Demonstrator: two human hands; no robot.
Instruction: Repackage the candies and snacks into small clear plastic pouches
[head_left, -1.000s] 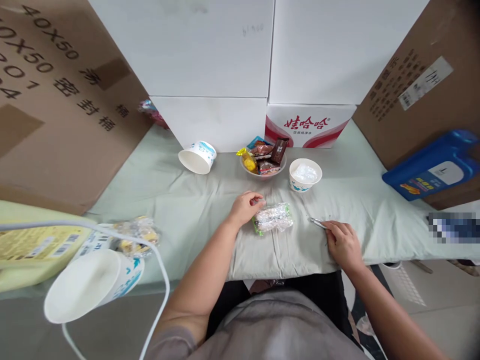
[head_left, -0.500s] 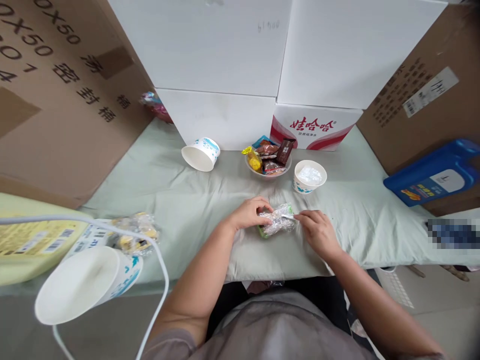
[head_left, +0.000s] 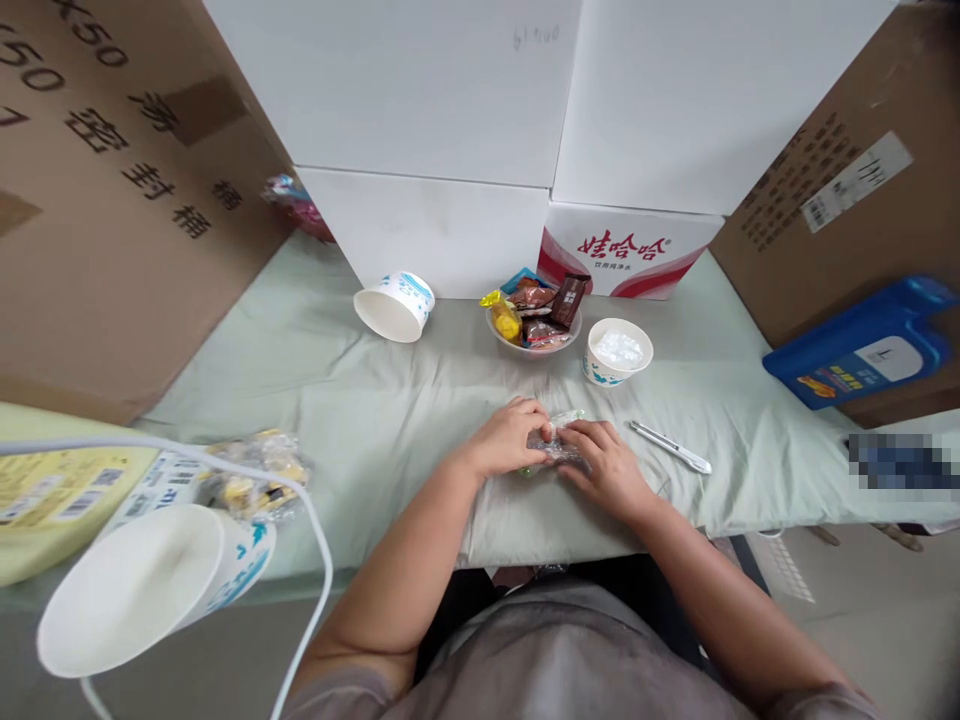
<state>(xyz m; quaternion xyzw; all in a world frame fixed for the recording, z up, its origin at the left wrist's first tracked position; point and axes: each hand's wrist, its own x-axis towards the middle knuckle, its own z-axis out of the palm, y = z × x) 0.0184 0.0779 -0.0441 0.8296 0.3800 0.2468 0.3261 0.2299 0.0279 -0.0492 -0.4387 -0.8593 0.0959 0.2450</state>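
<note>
Wrapped packet (head_left: 553, 447) pinched, apparently, between left hand (head_left: 504, 444) and right hand (head_left: 604, 467) fingertips.

The person is wearing a loose grey short-sleeved cotton top (head_left: 555, 655) and black trousers (head_left: 480, 605); both forearms, left hand (head_left: 506, 440) and right hand (head_left: 604, 465) are showing bare.

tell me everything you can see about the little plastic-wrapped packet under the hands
The packet is small and wrapped in clear, crinkled, shiny plastic, with a bit of green showing at its lower left and upper right edges. It lies on the pale green cloth near the table's front edge. Both hands cover most of it: the left hand grips its left end, the right hand its right end, fingertips meeting over the middle. What is inside cannot be made out.
</note>
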